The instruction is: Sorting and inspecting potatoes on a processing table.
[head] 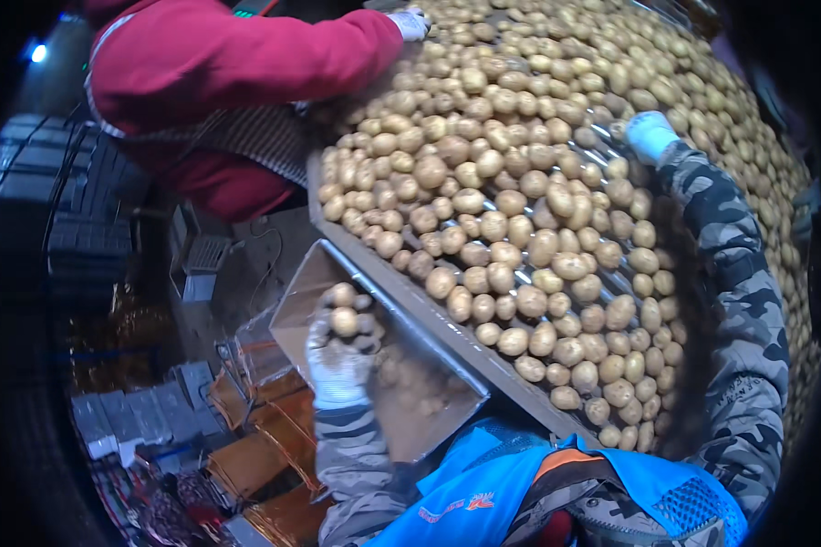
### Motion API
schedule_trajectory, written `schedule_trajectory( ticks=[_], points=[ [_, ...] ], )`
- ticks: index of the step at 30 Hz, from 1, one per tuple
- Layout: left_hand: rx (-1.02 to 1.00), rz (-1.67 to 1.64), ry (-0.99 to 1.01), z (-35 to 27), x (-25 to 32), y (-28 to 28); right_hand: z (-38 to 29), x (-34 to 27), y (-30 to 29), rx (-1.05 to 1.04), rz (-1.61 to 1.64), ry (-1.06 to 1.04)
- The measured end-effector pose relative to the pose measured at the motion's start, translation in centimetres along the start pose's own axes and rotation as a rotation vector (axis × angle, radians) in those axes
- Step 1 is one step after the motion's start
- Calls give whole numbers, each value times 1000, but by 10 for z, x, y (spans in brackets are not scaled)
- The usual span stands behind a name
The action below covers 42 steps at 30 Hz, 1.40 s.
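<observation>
Many potatoes (506, 253) lie spread over a sorting table, with bright metal rollers showing in the gaps between them. My left hand (342, 349), in a white glove with a darkened palm, is over an open cardboard box (410, 383) beside the table edge. Several potatoes rest on or against its fingers; whether it grips all of them cannot be told. More potatoes lie blurred at the bottom of the box. My right hand (650, 135), in a pale glove, reaches far out onto the potatoes; its fingertips touch them and are partly hidden.
A co-worker in a red sweatshirt (246, 61) stands at the upper left, a gloved hand on the potatoes. The table's raised rim (424, 301) runs between box and potatoes. Orange-brown crates (267, 444) and grey-white stacks (144, 417) stand at lower left.
</observation>
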<state>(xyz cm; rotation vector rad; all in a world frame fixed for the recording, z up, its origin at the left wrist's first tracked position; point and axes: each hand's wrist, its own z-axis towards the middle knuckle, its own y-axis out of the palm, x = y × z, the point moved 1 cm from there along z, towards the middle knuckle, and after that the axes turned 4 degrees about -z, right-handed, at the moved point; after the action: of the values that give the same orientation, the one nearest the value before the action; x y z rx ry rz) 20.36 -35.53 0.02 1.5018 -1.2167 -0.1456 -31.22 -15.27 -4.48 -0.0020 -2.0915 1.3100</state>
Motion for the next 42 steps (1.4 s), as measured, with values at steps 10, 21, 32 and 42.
schedule_trajectory(
  ticks=[10,21,32,42],
  points=[
    [251,91,445,-72,208,-145,-5,9,25,-16,-133,73],
    [871,501,304,-109,139,-271,-7,9,14,-124,-15,16],
    [616,1416,764,-116,34,-147,-37,6,-8,488,408,227],
    [605,610,750,-113,11,-119,-86,-382,-292,-958,2457,-833]
  ],
)
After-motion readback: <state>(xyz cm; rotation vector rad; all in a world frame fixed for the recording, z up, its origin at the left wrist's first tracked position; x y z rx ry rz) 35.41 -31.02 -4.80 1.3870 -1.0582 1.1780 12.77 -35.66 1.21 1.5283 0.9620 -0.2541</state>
